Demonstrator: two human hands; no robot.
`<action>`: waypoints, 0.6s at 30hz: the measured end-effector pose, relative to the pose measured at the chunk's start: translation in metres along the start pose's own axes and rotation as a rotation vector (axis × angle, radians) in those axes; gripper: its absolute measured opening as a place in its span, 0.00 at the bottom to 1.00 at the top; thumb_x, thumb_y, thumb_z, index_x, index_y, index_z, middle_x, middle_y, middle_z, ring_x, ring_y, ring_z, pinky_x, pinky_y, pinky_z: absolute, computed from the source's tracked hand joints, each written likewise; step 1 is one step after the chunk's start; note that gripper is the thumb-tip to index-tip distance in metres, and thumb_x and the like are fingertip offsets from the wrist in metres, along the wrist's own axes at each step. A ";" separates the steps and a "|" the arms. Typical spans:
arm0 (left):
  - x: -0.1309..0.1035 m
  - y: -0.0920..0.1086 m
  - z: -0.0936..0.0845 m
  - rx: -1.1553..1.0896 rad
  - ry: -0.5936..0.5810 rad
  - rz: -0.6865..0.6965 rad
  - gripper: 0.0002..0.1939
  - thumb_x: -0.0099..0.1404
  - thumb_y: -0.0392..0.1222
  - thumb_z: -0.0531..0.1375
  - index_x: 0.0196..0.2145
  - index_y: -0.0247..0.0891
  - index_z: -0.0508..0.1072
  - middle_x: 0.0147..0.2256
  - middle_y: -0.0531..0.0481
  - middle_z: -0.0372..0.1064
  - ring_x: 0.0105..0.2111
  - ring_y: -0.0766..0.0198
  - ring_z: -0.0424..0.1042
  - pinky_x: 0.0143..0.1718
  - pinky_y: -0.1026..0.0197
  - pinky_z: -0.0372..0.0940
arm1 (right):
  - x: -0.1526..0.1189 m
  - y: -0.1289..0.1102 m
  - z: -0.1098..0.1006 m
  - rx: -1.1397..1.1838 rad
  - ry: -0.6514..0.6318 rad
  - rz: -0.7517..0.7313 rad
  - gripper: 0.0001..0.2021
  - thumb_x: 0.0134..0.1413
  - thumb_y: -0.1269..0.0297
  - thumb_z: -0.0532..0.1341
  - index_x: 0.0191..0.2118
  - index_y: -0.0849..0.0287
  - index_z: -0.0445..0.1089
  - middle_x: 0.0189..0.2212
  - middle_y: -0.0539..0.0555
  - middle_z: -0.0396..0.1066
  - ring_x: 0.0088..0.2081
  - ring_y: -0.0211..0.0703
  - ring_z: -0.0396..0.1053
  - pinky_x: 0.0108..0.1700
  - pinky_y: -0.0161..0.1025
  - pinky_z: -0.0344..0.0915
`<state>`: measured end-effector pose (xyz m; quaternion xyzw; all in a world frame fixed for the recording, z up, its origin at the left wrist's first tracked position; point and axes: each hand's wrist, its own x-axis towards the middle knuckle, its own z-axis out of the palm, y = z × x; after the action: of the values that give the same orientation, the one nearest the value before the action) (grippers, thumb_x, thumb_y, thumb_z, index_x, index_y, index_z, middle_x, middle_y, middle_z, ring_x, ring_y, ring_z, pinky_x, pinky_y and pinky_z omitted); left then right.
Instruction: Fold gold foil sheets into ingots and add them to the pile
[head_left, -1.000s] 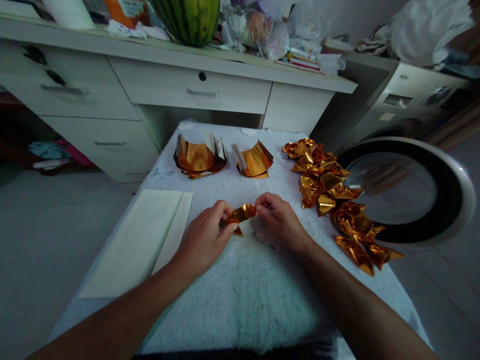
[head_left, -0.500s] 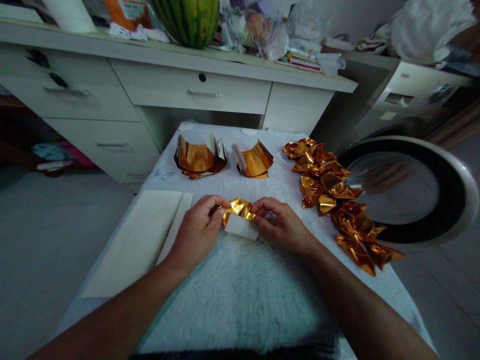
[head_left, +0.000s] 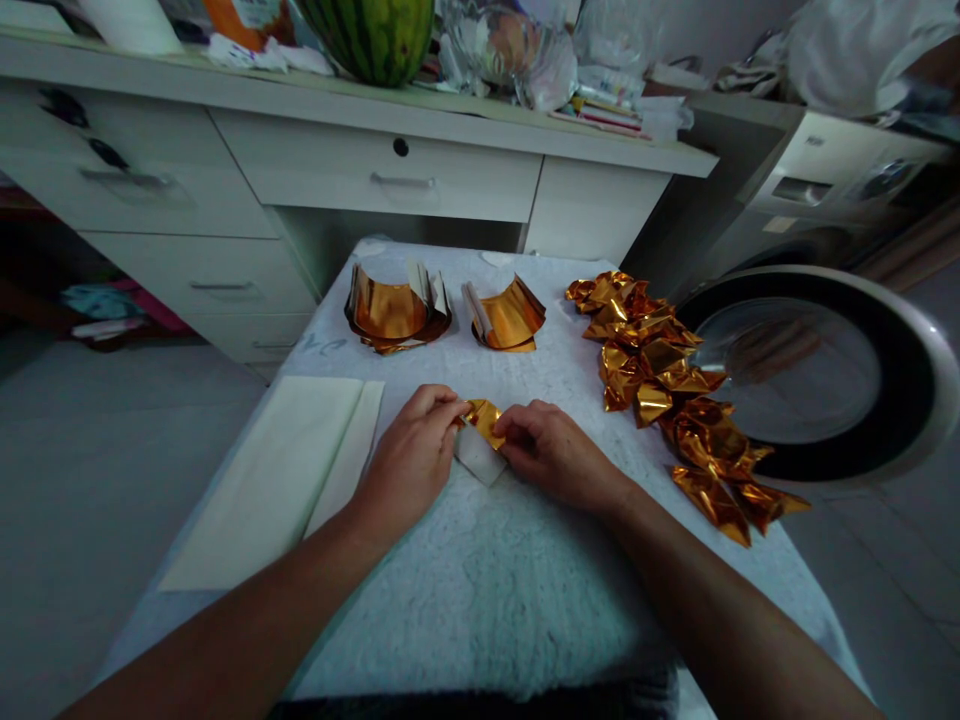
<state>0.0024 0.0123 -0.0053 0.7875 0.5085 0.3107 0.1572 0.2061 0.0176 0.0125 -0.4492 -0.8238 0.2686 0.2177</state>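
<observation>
Between my hands is a small sheet of gold foil paper (head_left: 482, 458), its white back facing me and its far part folded to show gold. My left hand (head_left: 415, 445) pinches its left end between thumb and fingers. On the other end, the fingers of my right hand (head_left: 553, 452) are closed. Beyond them lie a larger stack of curled gold foil sheets (head_left: 390, 308) and a smaller curled stack (head_left: 511, 318). To the right, several folded gold foil pieces (head_left: 652, 370) form a row.
A cloth-covered table (head_left: 510, 590) carries everything. Folded cream paper (head_left: 262, 480) lies at its left. Behind stands a white drawer cabinet (head_left: 360, 180) with a watermelon (head_left: 367, 40) on top. A washing machine's open round door (head_left: 810, 375) stands close to the right edge.
The foil sheet has turned, its white flap now tilted to a corner pointing toward me. My hands have come slightly closer together, and the left fingers now reach over the foil's left end.
</observation>
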 end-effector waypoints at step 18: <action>0.001 -0.001 -0.003 0.141 -0.160 0.027 0.10 0.64 0.28 0.54 0.39 0.40 0.69 0.39 0.48 0.71 0.42 0.54 0.69 0.45 0.51 0.66 | -0.002 -0.008 -0.005 -0.127 -0.161 -0.166 0.10 0.48 0.68 0.66 0.37 0.58 0.67 0.37 0.54 0.68 0.40 0.46 0.62 0.45 0.43 0.59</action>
<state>-0.0002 0.0131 -0.0032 0.8258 0.5042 0.2124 0.1371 0.2049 0.0129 0.0214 -0.3692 -0.8884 0.2322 0.1435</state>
